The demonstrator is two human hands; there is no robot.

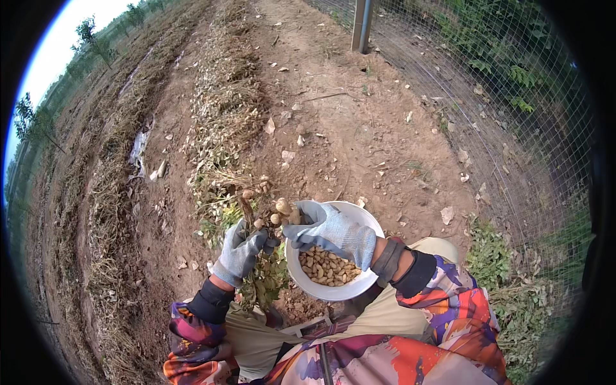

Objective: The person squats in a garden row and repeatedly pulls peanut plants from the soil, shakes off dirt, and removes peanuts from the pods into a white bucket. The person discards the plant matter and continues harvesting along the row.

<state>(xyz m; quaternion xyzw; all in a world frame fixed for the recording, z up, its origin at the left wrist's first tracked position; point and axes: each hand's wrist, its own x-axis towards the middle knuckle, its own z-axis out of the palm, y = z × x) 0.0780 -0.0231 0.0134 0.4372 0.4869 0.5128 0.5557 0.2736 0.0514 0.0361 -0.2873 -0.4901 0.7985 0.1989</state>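
Note:
My left hand [241, 250], in a grey-blue work glove, grips an uprooted peanut plant [263, 281] near its roots. The plant's green leaves hang below that hand, and peanut pods [275, 219] cluster at the roots above it. My right hand [332, 231], gloved the same way, has its fingers closed around pods at the right side of the cluster. Its fingers partly hide what they hold. Beneath the right hand stands a white bucket [298, 281] between my knees, its bottom covered with loose picked peanuts [329, 269].
A row of pulled, drying peanut plants [226, 110] runs ahead on the left. On the right, a wire mesh fence [505, 96] with a post [362, 29] borders the dirt path [337, 134]. Stripped green plants [519, 308] lie beside me at right.

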